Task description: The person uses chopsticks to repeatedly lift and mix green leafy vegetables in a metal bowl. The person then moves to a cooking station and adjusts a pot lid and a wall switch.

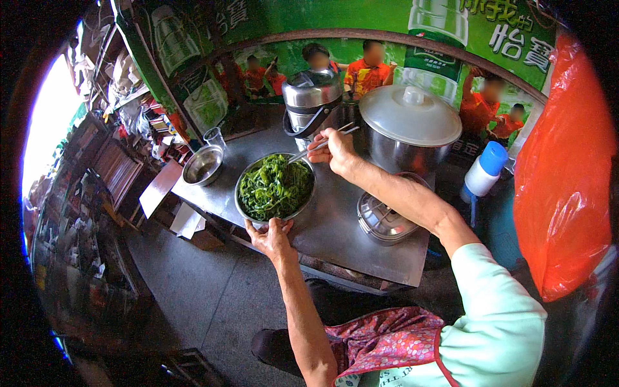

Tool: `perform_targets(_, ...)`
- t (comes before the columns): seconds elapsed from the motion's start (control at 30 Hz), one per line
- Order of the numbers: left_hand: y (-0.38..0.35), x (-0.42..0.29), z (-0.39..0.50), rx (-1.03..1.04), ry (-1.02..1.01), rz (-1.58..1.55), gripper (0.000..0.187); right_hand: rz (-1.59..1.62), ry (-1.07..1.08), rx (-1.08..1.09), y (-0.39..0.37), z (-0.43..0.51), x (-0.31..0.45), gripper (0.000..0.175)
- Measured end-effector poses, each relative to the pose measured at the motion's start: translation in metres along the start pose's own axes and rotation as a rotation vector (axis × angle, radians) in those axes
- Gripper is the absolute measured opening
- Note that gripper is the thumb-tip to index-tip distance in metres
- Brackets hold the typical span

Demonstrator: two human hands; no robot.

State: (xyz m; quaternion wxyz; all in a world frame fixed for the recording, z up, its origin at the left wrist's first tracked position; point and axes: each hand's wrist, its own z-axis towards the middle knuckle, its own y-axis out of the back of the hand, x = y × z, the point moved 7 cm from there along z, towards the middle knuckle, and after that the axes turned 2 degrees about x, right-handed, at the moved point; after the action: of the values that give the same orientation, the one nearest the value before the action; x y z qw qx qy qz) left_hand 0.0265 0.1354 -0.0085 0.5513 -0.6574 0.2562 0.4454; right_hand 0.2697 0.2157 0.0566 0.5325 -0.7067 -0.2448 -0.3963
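Cooked leafy greens [273, 188] fill a round metal bowl [239, 205] on the steel table [333, 242]. My left hand [273, 238] grips the bowl's near rim, thumb on top and fingers around the outside. Above the bowl's right side, my right hand [333, 150] holds a pair of metal chopsticks [309, 150]. Their lower ends reach into the greens at the back right of the bowl; the tips are hidden among the leaves.
An empty metal bowl [203, 165] and a clear plastic cup [213, 137] stand left. Behind are a steel insulated food jar [312, 104] and a large lidded pot [411, 121]. A lidded metal container [384, 217], a blue-topped water pump [486, 164] and a red plastic bag [563, 184] are right.
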Motion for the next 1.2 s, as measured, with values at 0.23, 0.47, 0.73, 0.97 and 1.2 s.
perform_targets(0.23, 0.000, -0.002, -0.001, 0.024, 0.010, -0.036, 0.072, 0.076, 0.021, 0.058, -0.014, -0.005, 0.026, 0.022)
perform_targets(0.47, 0.001, 0.000, 0.000, 0.028, 0.011, -0.027, 0.072, 0.121, 0.108, 0.173, -0.036, -0.013, 0.057, 0.023)
perform_targets(0.73, 0.001, -0.001, -0.002, 0.009, 0.044, -0.068, 0.072, -0.262, 0.244, 0.113, -0.036, -0.026, 0.068, 0.027)
perform_targets(0.97, 0.000, -0.002, -0.002, 0.009, 0.053, -0.085, 0.071, -0.862, 0.700, 0.405, -0.084, -0.082, 0.097, 0.035)
perform_targets(1.2, 0.001, 0.000, 0.001, 0.056, 0.060, -0.094, 0.072, -0.507, 0.292, 0.280, -0.074, -0.040, 0.020, 0.028)
